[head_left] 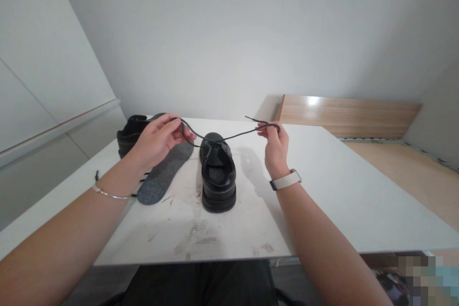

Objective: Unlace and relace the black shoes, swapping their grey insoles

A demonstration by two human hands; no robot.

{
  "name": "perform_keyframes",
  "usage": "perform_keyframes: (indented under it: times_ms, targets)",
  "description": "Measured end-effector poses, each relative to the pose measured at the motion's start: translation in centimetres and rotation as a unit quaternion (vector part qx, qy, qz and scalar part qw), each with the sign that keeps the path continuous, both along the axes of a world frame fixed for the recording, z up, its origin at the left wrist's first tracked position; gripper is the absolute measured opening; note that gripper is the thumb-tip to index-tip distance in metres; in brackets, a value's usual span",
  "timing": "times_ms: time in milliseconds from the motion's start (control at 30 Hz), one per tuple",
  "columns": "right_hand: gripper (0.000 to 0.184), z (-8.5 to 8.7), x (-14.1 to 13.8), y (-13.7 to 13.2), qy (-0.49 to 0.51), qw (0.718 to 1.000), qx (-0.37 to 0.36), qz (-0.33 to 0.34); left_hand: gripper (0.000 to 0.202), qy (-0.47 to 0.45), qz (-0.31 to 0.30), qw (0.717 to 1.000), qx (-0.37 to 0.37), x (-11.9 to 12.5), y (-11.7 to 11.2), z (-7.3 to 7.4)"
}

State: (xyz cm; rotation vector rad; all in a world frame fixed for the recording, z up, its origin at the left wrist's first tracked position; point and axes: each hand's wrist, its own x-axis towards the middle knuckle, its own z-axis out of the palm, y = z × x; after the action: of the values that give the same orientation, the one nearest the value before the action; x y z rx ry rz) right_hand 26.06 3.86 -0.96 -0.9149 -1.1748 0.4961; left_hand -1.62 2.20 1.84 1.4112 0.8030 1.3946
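Note:
A black shoe (218, 193) stands upright on the table, heel towards me and toe pointing away. Its dark shoelace (239, 134) runs out from the eyelets to both sides. To the left of the shoe, my left hand (163, 136) pinches a looped stretch of lace between thumb and fingers. Up on the right, my right hand (274, 141) grips the other stretch, and its loose tip sticks out leftwards above the fingers. Behind my left wrist lie a grey insole (159, 184) and a second black shoe (129, 136), partly covered by my arm.
Brown smudges mark the white table (193, 244) near its front edge. A wall rises behind the table, with a white panelled surface at left. Beyond the right side are a wooden headboard (347, 117) and a pale bed base (390, 162).

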Motion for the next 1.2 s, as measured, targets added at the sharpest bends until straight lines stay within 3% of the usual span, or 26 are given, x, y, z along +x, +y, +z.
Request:
perform_keyframes:
  times_ms: [133,200,267,333,400,467,567,700,900,1200]
  targets:
    - [0.021,1.0,-1.0,-1.5,-0.013,0.973,-0.018,0.23,0.023,-0.016,-0.085,0.996,0.03,0.3,-1.1,0.3]
    - [0.015,1.5,-1.3,-2.4,-0.063,0.94,-0.037,0.333,0.039,0.034,-0.105,0.991,0.071,0.5,-1.3,0.0]
    - [0.012,1.6,-1.5,-2.8,-0.11,0.923,-0.03,0.368,0.062,0.09,-0.085,0.987,0.103,0.8,-1.1,-0.6]
    - [0.018,1.3,-1.6,-2.6,-0.156,0.931,-0.001,0.331,0.069,0.133,-0.014,0.985,0.113,1.2,-0.6,-1.4]
    - [0.032,0.4,-1.7,-1.9,-0.202,0.942,0.016,0.268,0.055,0.181,0.076,0.975,0.105,1.6,0.1,-2.6]
    - [0.042,-0.8,-1.9,-1.0,-0.227,0.951,-0.002,0.21,0.039,0.24,0.121,0.96,0.084,2.0,0.8,-3.7]
    - [0.035,-2.6,-2.5,0.1,-0.226,0.958,-0.069,0.162,0.038,0.29,0.11,0.947,0.081,2.3,1.5,-4.8]
    - [0.016,-3.8,-3.0,0.8,-0.229,0.955,-0.094,0.161,0.034,0.283,0.121,0.948,0.084,2.3,1.6,-4.9]
    - [0.013,-4.2,-3.4,1.7,-0.195,0.964,-0.104,0.15,0.029,0.239,0.107,0.965,0.005,2.4,1.5,-4.4]
    - [0.009,-3.8,-4.7,1.9,-0.191,0.967,-0.073,0.151,0.034,0.314,0.134,0.936,0.087,2.4,2.7,-4.5]
